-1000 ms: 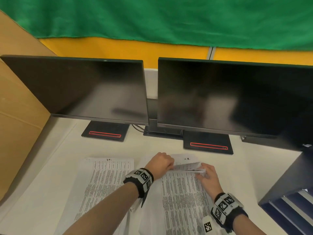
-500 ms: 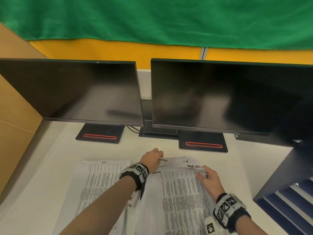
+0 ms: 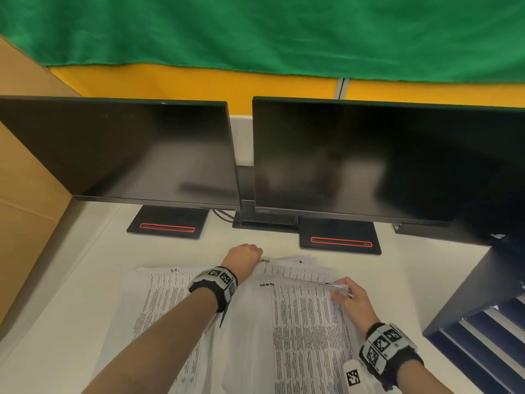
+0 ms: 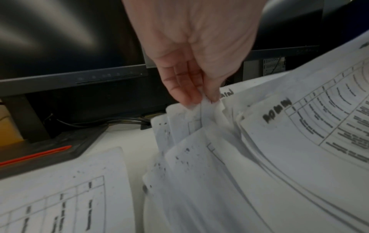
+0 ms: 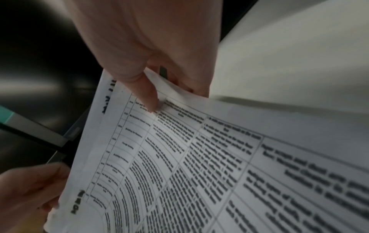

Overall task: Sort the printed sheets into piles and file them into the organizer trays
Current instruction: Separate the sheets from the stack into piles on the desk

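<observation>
Left hand: the left hand (image 3: 243, 258) pinches the far left corner of the loose sheets (image 4: 201, 113) between thumb and fingers (image 4: 180, 88), the corner standing up off the stack.
Right hand: the right hand (image 3: 350, 297) holds the far right corner of the same stack (image 3: 301, 317), thumb on the printed face and fingers (image 5: 197, 88) curled beneath the edge.
Key relation: the sheets lie between the two hands and run back from the fingers toward the person, long axis along the forearms; each hand has its own far corner.
Second pile: another pile of sheets (image 3: 159, 302) lies flat on the tabletop (image 3: 93, 268), just to the left of the left fingers.
Organizer trays: the organizer trays (image 3: 488, 334) sit well off to the right of the right fingers, so the right hand is the nearer one for filing.
Left wrist view only: several fanned corners under the pinch, so the hand probably grips more than one sheet, though blur hides the count.
Right wrist view only: the thumb pressing on the table grid.
</observation>
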